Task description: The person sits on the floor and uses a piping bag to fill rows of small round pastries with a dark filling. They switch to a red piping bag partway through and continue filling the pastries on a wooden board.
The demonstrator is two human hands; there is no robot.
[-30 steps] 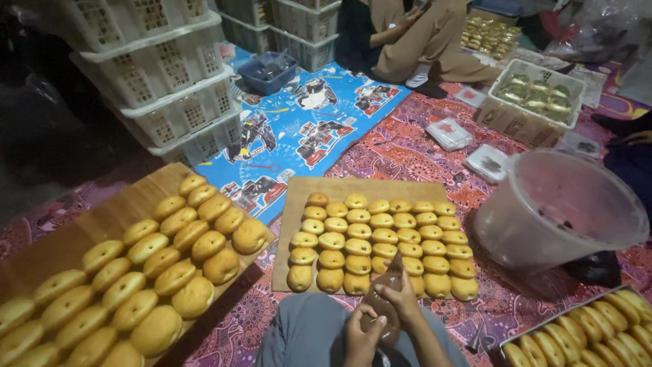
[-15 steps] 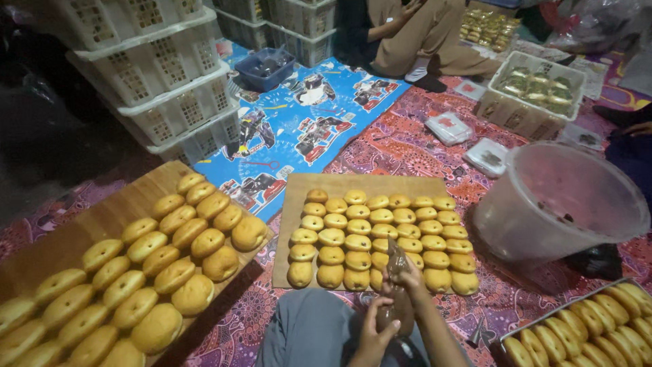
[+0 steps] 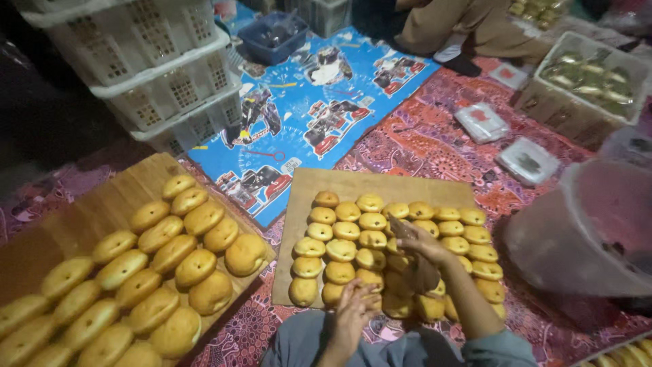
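A wooden board [image 3: 353, 183] on the floor in front of me carries several rows of round golden buns [image 3: 372, 221]. My right hand [image 3: 415, 243] reaches out over the middle rows, fingers pointing to the far left. A thin clear plastic bag [image 3: 426, 275] seems to hang under its palm, over the buns. My left hand [image 3: 353, 311] is lower, at the board's near edge, with its fingertips close together by the front-row buns. I cannot see whether it grips anything. My grey-clad knees [image 3: 299, 343] show at the bottom.
A second wooden board [image 3: 102, 204] with larger buns [image 3: 173, 251] lies at the left. White crates [image 3: 142, 81] are stacked at the back left beside a blue printed mat [image 3: 319, 88]. A translucent bucket [image 3: 577, 238] stands at the right. Another person [image 3: 475, 27] sits at the back beside a tray of packed buns [image 3: 587, 75].
My hands were together in front of my lap, holding up the clear bag. The right hand has since gone forward over the buns, and the left has dropped to the board's near edge.
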